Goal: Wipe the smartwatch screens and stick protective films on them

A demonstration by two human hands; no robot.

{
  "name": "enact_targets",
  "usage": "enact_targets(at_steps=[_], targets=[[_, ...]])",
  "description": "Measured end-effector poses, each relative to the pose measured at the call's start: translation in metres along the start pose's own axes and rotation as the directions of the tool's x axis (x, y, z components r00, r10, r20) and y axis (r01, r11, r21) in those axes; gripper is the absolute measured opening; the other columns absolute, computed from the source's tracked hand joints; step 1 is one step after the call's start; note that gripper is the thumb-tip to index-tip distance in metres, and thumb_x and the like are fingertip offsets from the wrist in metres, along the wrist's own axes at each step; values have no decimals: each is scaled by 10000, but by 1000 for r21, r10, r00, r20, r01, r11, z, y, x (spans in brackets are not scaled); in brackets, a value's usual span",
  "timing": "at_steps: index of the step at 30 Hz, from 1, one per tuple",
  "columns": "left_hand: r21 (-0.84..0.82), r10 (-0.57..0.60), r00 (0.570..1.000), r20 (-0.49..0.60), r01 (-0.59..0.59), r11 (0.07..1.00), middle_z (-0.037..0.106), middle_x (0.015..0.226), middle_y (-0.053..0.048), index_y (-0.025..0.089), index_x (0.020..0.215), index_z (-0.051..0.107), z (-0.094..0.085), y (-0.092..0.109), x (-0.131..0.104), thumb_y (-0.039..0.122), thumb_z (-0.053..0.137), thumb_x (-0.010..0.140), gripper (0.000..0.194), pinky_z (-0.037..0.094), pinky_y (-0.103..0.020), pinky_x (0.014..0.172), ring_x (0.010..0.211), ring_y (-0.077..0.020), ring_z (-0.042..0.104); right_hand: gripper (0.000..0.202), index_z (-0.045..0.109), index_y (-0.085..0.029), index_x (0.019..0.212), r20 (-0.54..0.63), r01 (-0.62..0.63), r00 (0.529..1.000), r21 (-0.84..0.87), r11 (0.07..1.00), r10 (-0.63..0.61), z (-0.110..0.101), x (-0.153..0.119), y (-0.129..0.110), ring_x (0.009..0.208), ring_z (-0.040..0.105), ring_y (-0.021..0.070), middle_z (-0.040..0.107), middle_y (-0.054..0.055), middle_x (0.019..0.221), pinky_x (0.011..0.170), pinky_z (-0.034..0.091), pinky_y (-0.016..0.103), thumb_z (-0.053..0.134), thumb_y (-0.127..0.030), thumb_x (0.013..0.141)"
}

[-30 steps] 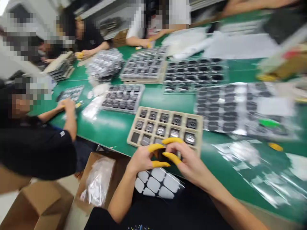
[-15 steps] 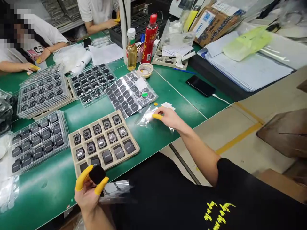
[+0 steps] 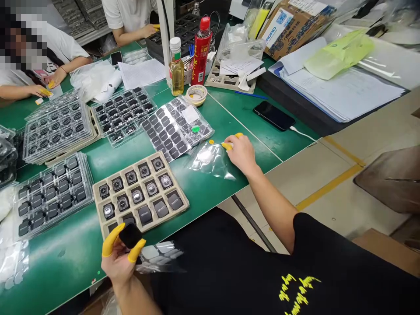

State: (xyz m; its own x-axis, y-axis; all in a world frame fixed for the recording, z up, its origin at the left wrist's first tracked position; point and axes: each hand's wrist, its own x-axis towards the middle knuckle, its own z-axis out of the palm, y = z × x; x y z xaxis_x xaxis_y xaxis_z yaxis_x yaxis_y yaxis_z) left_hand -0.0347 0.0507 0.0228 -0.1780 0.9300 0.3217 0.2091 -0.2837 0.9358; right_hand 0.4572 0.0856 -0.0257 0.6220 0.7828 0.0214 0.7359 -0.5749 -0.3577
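My left hand (image 3: 118,258) pinches a black smartwatch (image 3: 130,236) between yellow-covered fingertips, its dark glossy face turned up. A clear film sheet with rounded-square stickers (image 3: 160,256) hangs beside that hand, against the black shirt. My right hand (image 3: 242,153), also with yellow finger covers, is closed around a small white piece (image 3: 232,144) on the table, mostly hidden by the fingers. Left of it lies a clear plastic film (image 3: 210,161). The beige tray (image 3: 187,204) near my left hand holds several smartwatches, some back up and some under dark printed covers.
Clear trays of dark pieces (image 3: 52,192) stand at the left. Sticker sheets (image 3: 177,129), a tape roll (image 3: 196,95), a bottle (image 3: 176,70) and a red can (image 3: 201,52) are farther back. A charging phone (image 3: 274,116) lies right. Two people sit across the table.
My right hand has moved right and slightly up from the clear film onto the white piece, fingers now closed there. My left hand keeps the smartwatch almost in place.
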Motion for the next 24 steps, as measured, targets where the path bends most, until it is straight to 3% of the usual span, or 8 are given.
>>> enact_targets(at_steps=[5,8,10,11,13,15,20,24], targets=[[84,-22,1000,10,21,996,772,778,38,213,1014,825,12,13,-3,625,1126,471,745,655,-246,551,582,-127,709,343,733,-181,1361,-98,-35,995,-10,999,34,-11,-2,5,1263,730,291,744,120,1390,1088,634,542,752,-393,1091],[48,-49,996,68,45,998,806,850,-9,206,1043,828,15,18,-6,667,1113,474,785,684,-271,621,692,-171,778,244,765,-91,1226,-258,-25,965,75,997,44,-23,-11,-11,1306,694,406,757,254,1248,1119,537,655,651,-245,1074],[29,-42,993,112,39,999,779,810,0,210,1062,838,15,19,-9,661,1113,487,781,642,-249,569,654,-157,749,237,782,-179,1021,-484,205,875,330,921,-21,-32,-33,-38,1068,742,352,751,170,1049,941,582,584,774,-415,993],[27,-48,989,137,45,999,756,784,7,217,1076,844,14,19,-10,652,1111,507,765,601,-238,521,620,-146,717,261,774,-232,958,-580,412,812,489,769,-66,-36,-50,-55,952,740,317,735,116,957,847,581,543,847,-482,933],[32,-81,978,193,77,997,706,733,15,234,1111,855,14,19,-14,643,1102,548,738,520,-244,446,562,-136,646,143,775,-299,968,-542,586,809,711,390,-227,-44,-94,-96,833,714,247,722,51,889,752,568,457,899,-364,940],[35,-120,964,238,115,993,670,711,14,246,1142,860,15,19,-18,644,1099,554,749,480,-270,423,544,-144,599,135,760,-320,1086,-382,514,771,846,143,-509,-47,-139,-138,809,745,214,772,32,943,691,603,385,818,-223,1011],[-10,-130,944,303,139,990,544,638,66,243,1180,854,16,18,-23,653,1099,539,800,362,-248,417,488,-88,419,138,729,-267,1176,-292,513,461,858,-17,-838,-31,-187,-195,932,788,199,812,56,1059,783,665,333,684,-167,1092],[-51,-144,930,338,170,984,413,585,115,225,1150,846,15,14,-27,685,1091,503,830,286,-227,411,463,-51,293,146,784,-253,1142,-280,616,417,786,43,-865,-17,-179,-199,939,734,215,778,78,1058,796,634,365,669,-170,1106]])
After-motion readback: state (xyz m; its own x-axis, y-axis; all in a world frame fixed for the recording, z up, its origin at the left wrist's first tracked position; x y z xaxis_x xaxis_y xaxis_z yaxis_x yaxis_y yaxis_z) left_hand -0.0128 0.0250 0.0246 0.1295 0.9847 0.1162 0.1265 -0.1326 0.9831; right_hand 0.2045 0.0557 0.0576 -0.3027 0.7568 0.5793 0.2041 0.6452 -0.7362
